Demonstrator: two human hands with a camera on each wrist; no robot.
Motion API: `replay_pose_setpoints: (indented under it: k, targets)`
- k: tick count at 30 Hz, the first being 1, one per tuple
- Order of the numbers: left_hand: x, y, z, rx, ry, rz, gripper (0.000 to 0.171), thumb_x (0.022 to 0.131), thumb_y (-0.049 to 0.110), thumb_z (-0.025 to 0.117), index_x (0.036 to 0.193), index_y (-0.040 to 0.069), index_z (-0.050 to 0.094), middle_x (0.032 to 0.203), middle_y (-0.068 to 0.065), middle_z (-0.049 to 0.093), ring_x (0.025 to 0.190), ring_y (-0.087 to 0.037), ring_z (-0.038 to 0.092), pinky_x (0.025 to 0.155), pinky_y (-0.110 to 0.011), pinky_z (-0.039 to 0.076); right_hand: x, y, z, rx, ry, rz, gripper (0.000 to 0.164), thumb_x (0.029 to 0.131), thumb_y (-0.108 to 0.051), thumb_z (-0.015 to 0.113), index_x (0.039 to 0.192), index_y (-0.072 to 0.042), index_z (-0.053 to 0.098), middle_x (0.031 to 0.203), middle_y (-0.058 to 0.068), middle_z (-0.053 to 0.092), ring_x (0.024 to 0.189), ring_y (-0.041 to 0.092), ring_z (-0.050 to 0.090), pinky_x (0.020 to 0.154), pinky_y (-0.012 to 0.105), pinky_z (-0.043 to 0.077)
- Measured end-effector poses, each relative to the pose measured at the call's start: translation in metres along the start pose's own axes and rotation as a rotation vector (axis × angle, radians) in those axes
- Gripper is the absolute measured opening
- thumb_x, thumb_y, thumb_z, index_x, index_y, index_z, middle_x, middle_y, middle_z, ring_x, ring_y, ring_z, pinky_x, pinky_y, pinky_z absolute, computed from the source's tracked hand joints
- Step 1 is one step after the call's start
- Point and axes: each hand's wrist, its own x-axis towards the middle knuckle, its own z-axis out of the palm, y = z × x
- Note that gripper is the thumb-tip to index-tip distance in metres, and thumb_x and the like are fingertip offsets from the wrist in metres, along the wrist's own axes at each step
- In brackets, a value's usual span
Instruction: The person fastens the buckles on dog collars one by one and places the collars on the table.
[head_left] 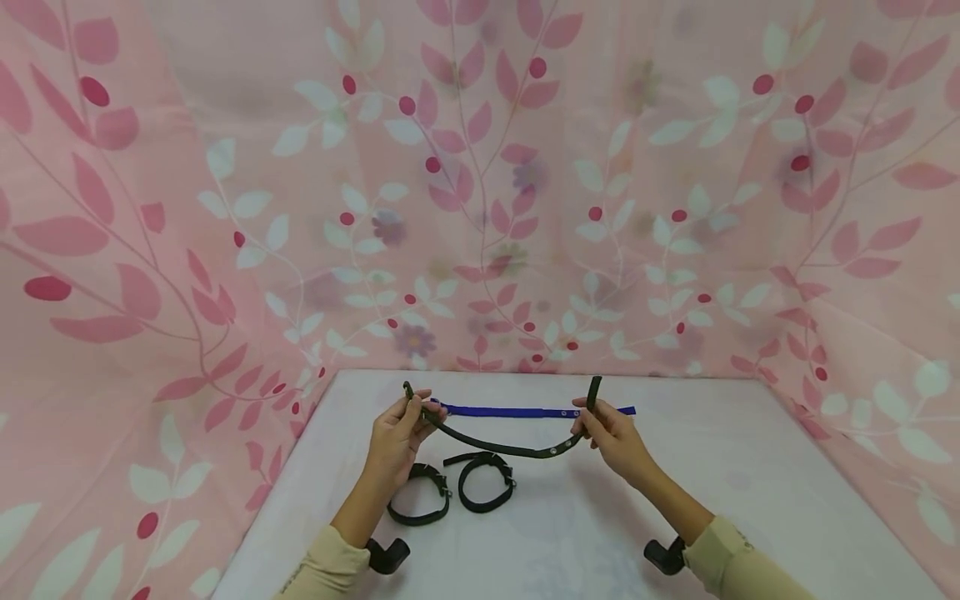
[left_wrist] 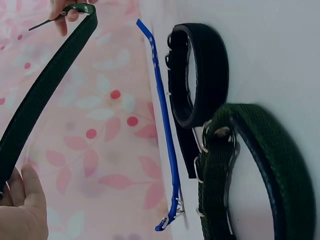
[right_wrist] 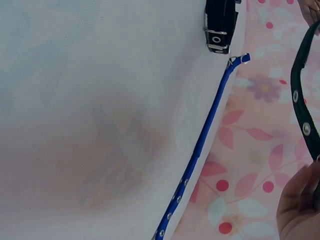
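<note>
Dark green strap [head_left: 525,452] is sagging in midair over the white table [head_left: 577,517], left hand's [head_left: 395,437] fingers pinching one end, right hand's [head_left: 617,435] curled fingers gripping near the holed end.

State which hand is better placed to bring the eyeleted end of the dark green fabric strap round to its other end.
Right, probably: the right hand grips the dark green fabric strap beside its metal eyelets, while the left hand holds it near the opposite end.
</note>
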Motion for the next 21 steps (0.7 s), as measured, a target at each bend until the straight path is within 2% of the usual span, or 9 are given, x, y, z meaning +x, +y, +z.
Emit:
replay_pose_setpoints:
  k: [3,7,14,17,21]
  targets:
    - [-0.001,0.002,0.003,-0.038,-0.028,-0.011,0.035,0.104,0.028,0.048,0.128,0.003,0.052,0.091,-0.004,0.071,0.089,-0.019,0.073,0.092,-0.037,0.056,-0.001,-0.002,0.002,0.023,-0.011,-0.045,0.033,0.107,-0.021,0.044,0.133,-0.003,0.052,0.088,0.021,0.065,0.084,0.024,0.067,0.076,0.027,0.057]
    - [-0.003,0.004,0.008,-0.075,-0.041,-0.023,0.041,0.106,0.034,0.040,0.135,0.005,0.046,0.084,-0.003,0.066,0.082,-0.017,0.070,0.088,-0.035,0.057,-0.002,-0.004,0.005,0.144,-0.054,-0.031,0.035,0.108,-0.017,0.040,0.139,-0.001,0.046,0.079,0.024,0.057,0.080,0.028,0.068,0.078,0.032,0.059]
    - [-0.007,0.010,0.017,-0.093,-0.042,-0.082,0.046,0.109,0.037,0.022,0.144,0.009,0.034,0.084,-0.001,0.042,0.077,-0.013,0.047,0.081,-0.030,0.051,-0.004,-0.009,0.009,0.168,-0.043,0.034,0.040,0.109,-0.029,0.035,0.137,-0.002,0.044,0.075,0.011,0.051,0.075,0.024,0.063,0.076,0.031,0.056]
    - [-0.008,0.011,0.020,-0.130,-0.047,-0.118,0.047,0.109,0.038,0.022,0.141,0.006,0.036,0.084,-0.001,0.042,0.077,-0.013,0.045,0.080,-0.030,0.048,-0.005,-0.011,0.011,0.169,-0.037,0.023,0.037,0.109,-0.026,0.036,0.133,0.002,0.042,0.074,0.014,0.050,0.074,0.024,0.061,0.074,0.030,0.055]
    - [-0.011,0.010,0.020,-0.124,-0.060,-0.125,0.043,0.109,0.037,0.026,0.130,0.003,0.043,0.084,-0.001,0.045,0.077,-0.013,0.046,0.079,-0.029,0.049,-0.008,-0.011,0.012,0.182,-0.027,0.007,0.031,0.109,-0.020,0.038,0.124,0.006,0.042,0.074,0.017,0.048,0.071,0.020,0.058,0.071,0.030,0.055]
